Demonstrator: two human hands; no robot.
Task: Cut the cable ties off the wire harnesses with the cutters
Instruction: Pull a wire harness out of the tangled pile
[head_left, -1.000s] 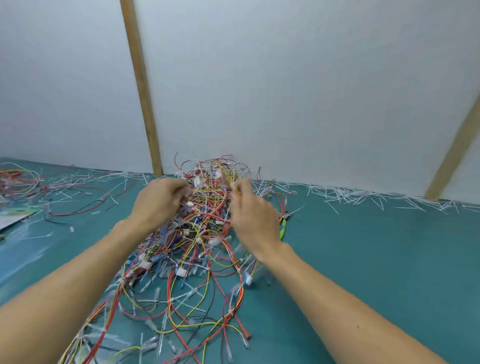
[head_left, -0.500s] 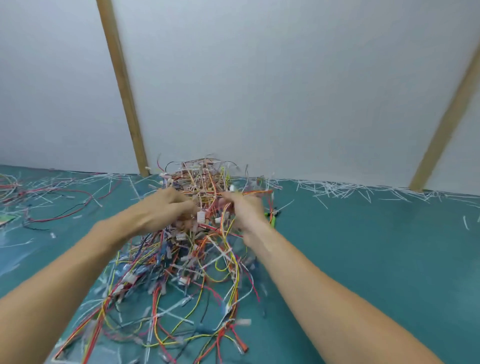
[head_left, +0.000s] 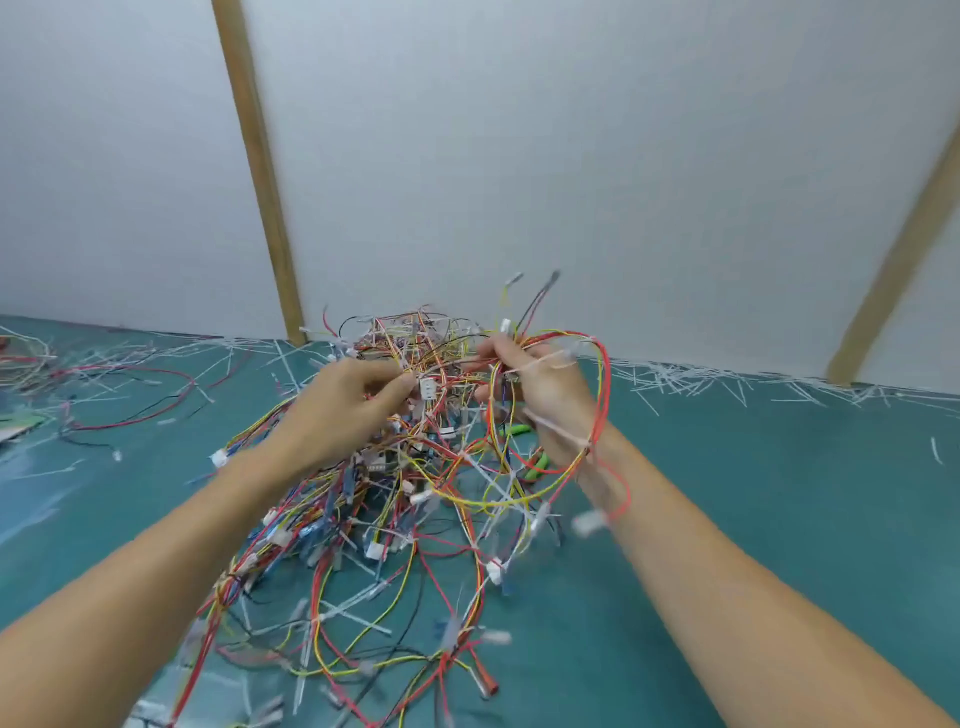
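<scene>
Teal matting (head_left: 779, 519) carries the tangled pile of red and yellow wire harnesses (head_left: 405, 467); both the left hand (head_left: 337, 410) and right hand (head_left: 545, 395) grip wires, green-handled cutters (head_left: 537, 465) lying just beneath the right wrist, nearer that hand.

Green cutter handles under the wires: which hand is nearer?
Right. The right hand grips wires directly above the green cutter handles; the left hand grips the wire pile well to their left.

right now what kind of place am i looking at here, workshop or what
Probably a rework bench in a small wiring or electronics workshop: a teal work mat carrying a tangled pile of wire harnesses, cut cable tie scraps strewn along the plain white wall, and green-handled cutters half buried.
</scene>
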